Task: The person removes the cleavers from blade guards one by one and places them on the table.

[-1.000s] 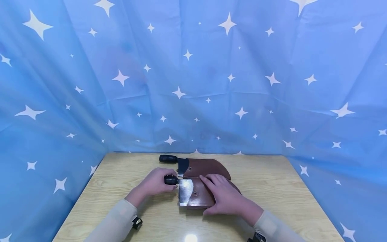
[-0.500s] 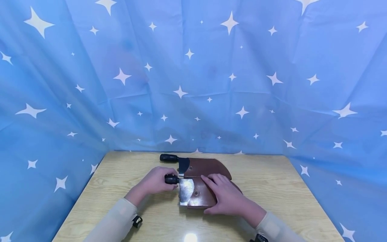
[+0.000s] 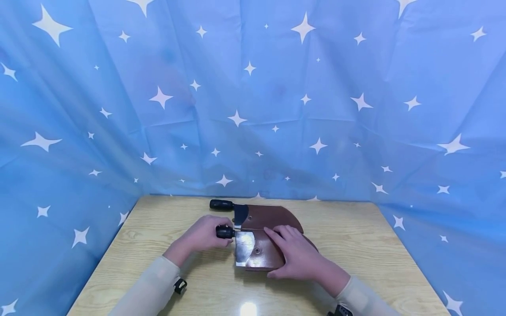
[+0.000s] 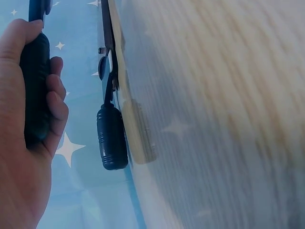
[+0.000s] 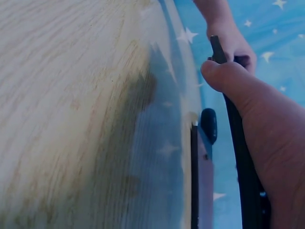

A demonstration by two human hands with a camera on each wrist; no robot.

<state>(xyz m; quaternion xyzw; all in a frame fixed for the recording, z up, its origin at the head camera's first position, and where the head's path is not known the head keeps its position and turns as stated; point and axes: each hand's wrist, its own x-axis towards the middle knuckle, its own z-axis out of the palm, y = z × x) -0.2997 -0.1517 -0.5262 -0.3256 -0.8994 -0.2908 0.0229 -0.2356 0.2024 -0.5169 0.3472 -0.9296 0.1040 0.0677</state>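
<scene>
My left hand (image 3: 203, 232) grips the black handle (image 3: 224, 231) of the nearer cleaver, and the left wrist view shows its fingers curled round that handle. A bare strip of shiny blade (image 3: 244, 249) shows between handle and sheath. Most of this blade is hidden in a brown leather sheath (image 3: 265, 252) with a snap button. My right hand (image 3: 296, 256) holds the sheath, fingers over its top and thumb at the near edge. In the right wrist view the sheath stands off the table. Just behind lies a second cleaver, its black handle (image 3: 221, 205) pointing left, in another brown sheath (image 3: 272, 217).
Both cleavers are over a light wood-grain table (image 3: 189, 285). Its far edge meets a blue curtain (image 3: 253, 145) printed with white stars, which also hangs on both sides. A light reflection shows at the table's front.
The head view has tipped slightly. Both hands keep their hold, and neither cleaver has visibly moved on the table.
</scene>
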